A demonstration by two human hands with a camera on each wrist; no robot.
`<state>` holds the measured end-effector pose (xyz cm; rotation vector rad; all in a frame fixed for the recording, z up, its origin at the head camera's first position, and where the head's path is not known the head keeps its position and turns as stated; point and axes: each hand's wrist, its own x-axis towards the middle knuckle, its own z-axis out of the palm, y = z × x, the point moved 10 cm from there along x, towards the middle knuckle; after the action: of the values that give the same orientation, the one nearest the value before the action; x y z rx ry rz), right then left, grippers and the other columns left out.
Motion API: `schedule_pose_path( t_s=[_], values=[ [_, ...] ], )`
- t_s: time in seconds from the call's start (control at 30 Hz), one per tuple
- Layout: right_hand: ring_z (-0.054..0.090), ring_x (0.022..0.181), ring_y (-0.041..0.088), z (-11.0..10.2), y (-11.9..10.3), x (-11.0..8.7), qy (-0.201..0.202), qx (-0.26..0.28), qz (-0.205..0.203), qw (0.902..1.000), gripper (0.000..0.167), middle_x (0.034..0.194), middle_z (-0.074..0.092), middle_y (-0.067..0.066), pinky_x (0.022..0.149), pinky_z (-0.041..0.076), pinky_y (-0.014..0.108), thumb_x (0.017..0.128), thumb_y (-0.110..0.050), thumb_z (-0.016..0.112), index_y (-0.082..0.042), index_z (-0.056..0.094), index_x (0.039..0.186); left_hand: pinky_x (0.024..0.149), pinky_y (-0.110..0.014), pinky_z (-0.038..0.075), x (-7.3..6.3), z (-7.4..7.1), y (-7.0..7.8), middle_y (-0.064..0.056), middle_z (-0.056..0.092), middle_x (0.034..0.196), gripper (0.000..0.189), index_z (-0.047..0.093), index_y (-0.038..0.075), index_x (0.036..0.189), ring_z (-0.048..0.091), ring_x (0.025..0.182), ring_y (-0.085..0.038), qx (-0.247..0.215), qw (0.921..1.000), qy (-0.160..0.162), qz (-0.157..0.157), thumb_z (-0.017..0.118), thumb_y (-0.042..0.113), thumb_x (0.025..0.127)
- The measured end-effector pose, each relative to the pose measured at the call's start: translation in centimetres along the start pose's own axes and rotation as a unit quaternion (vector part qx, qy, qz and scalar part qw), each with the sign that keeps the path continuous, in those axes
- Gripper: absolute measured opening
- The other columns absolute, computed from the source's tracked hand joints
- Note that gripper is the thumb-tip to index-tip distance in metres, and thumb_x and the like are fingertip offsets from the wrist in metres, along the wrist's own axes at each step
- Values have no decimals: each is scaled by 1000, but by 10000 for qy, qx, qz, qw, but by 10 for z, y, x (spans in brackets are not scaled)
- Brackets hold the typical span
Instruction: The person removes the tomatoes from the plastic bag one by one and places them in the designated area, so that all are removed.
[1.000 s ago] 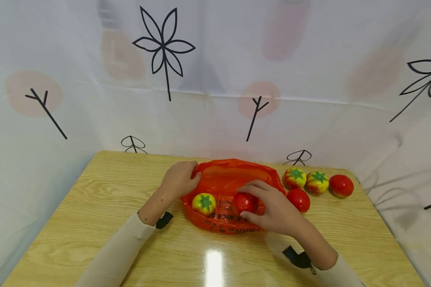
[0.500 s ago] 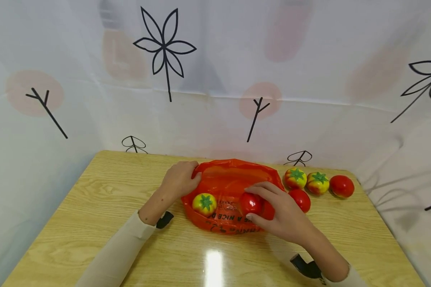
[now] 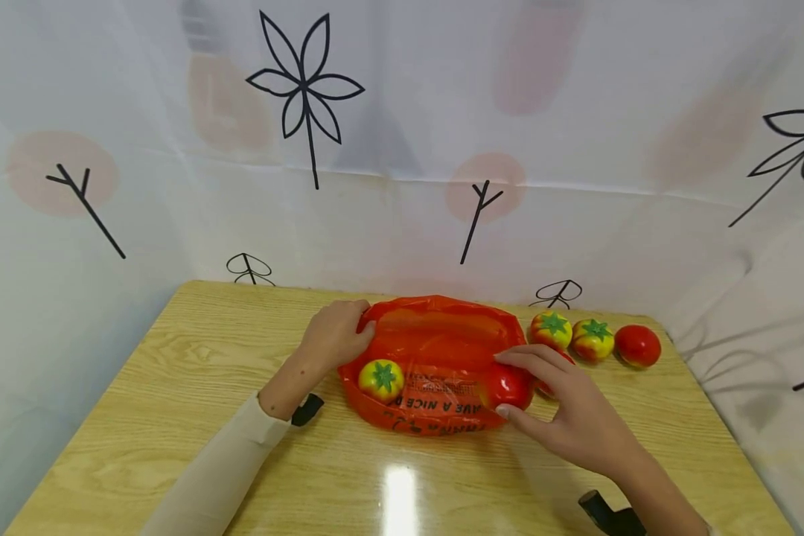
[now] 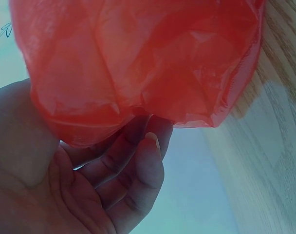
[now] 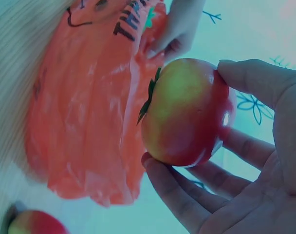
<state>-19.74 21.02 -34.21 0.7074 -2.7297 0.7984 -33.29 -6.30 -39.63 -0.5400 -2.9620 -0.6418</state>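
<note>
An orange-red plastic bag [image 3: 435,335] lies on the table with its mouth spread toward me. My left hand [image 3: 335,335] grips the bag's left rim, and in the left wrist view its fingers [image 4: 148,165] curl at the film's edge. One yellow tomato with a green star-shaped calyx [image 3: 381,380] sits inside, at the left. My right hand [image 3: 569,409] holds a shiny tomato [image 3: 507,387] between thumb and fingertips over the bag's right edge. The right wrist view shows this tomato [image 5: 189,112] red and yellow, its green calyx facing the bag.
Right of the bag stand two yellow-red tomatoes [image 3: 552,330] [image 3: 592,340] and a red one [image 3: 637,346]. Another red tomato [image 3: 545,388] is partly hidden behind my right hand. A patterned white cloth [image 3: 388,223] hangs behind the wooden table [image 3: 194,417].
My right hand has moved right with the tomato, from over the middle of the bag to its right edge. My left hand stays on the bag's rim.
</note>
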Motion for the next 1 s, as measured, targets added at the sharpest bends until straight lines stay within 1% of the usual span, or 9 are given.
schedule_pose_path(
  t_s=[0.1,0.2,0.37,0.5,0.63,0.73,0.83,1.0],
  values=[
    [61,122,16,-7,4,-5,99,-34,24,9999,57,139,61,-10,88,60,29,86,-27,91,-26,67,137,65,-32,55,0,1,0,-5,72,92,24,73,6,116,59,73,-21,-5,10000,-6,5,68,24,102],
    [62,122,18,-13,7,-10,210,-72,50,9997,60,140,61,-7,88,58,22,84,-23,92,-24,67,138,61,-31,52,0,1,-1,-4,69,85,22,73,6,114,57,70,-21,-2,10000,-16,8,68,23,102],
    [60,120,16,-20,13,-17,312,-132,118,9994,61,139,61,-7,89,51,12,82,-20,93,-25,67,138,59,-29,50,0,2,-1,-2,67,82,22,73,6,114,56,68,-20,1,10000,-17,10,68,23,101],
    [58,118,13,-24,19,-22,384,-157,170,9990,62,137,62,-8,89,49,8,82,-21,94,-26,66,138,60,-29,51,-1,2,-1,-3,69,85,23,73,6,115,57,69,-20,-6,10000,-16,14,68,23,101],
    [59,116,12,-30,22,-24,513,-134,104,9985,62,134,65,-6,90,46,5,80,-19,95,-24,68,136,62,-30,53,0,2,-1,-5,71,88,25,73,5,117,58,70,-20,-11,10000,-28,3,67,23,102],
    [59,117,8,-36,25,-27,642,-166,55,9978,64,133,66,-6,91,45,4,78,-16,96,-23,69,136,62,-30,53,0,2,-1,-5,71,90,25,73,5,117,58,71,-20,3,10000,-34,-3,66,24,102],
    [58,115,4,-41,30,-28,704,-213,95,9972,65,132,66,-4,89,46,4,78,-14,96,-22,68,136,65,-32,55,0,1,0,-6,73,94,26,73,5,118,59,72,-21,6,10000,-27,-8,66,24,102],
    [57,111,-2,-48,41,-28,735,-181,168,9970,63,129,67,0,87,47,4,77,-11,96,-15,68,134,73,-37,60,-1,0,0,-9,76,103,28,72,4,121,63,78,-22,-12,10000,-20,-25,67,24,102]
  ],
)
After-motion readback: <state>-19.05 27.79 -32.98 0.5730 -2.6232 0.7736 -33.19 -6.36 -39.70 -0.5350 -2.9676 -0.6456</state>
